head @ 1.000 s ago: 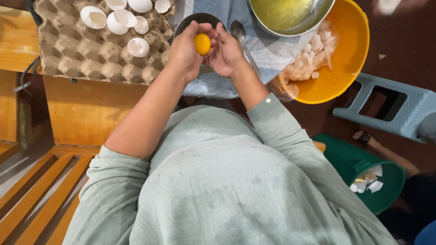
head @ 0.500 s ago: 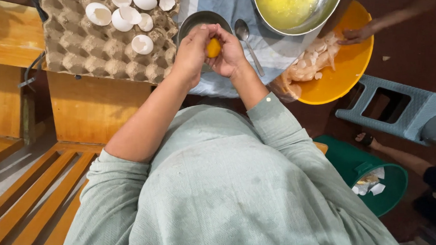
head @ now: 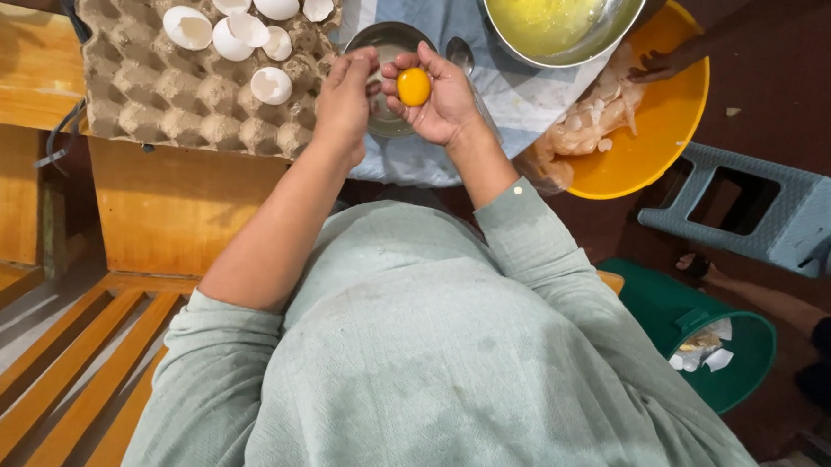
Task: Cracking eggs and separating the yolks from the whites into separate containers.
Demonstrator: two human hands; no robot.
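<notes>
A round, glossy orange egg yolk (head: 413,87) lies bare in the cupped right hand (head: 435,95), cradled on the curled fingers with the thumb beside it; the fingers are bent loosely around the yolk rather than pressed shut. The left hand (head: 347,95) is just beside it, fingertips nearly touching the right hand's, its fingers partly curled and holding nothing that can be made out. Both hands hover over a small steel bowl (head: 385,50), round and shiny, most of it hidden beneath them.

A steel spoon (head: 460,56) lies just right of the small bowl on a blue and white cloth (head: 442,14). Left of the hands sits a grey moulded-pulp egg tray (head: 162,95), rough and dimpled, with mostly vacant cups; several broken white eggshells (head: 234,30) rest in its upper rows, one more shell (head: 271,84) lower down. The tray rests on a varnished wooden surface (head: 9,65).

Up and to the right stands a large steel bowl (head: 613,24) holding pale yellow liquid. Beside it is a smooth orange plastic basin (head: 657,145) with a heap of crushed shells (head: 590,125) in it; another person's hand (head: 662,61) reaches onto its rim. Further right a grey-blue plastic stool (head: 765,206) stands on the dark red floor, and below it a green bin (head: 715,341) holds bits of shell. The person wears a pale green long-sleeved top (head: 423,375).
</notes>
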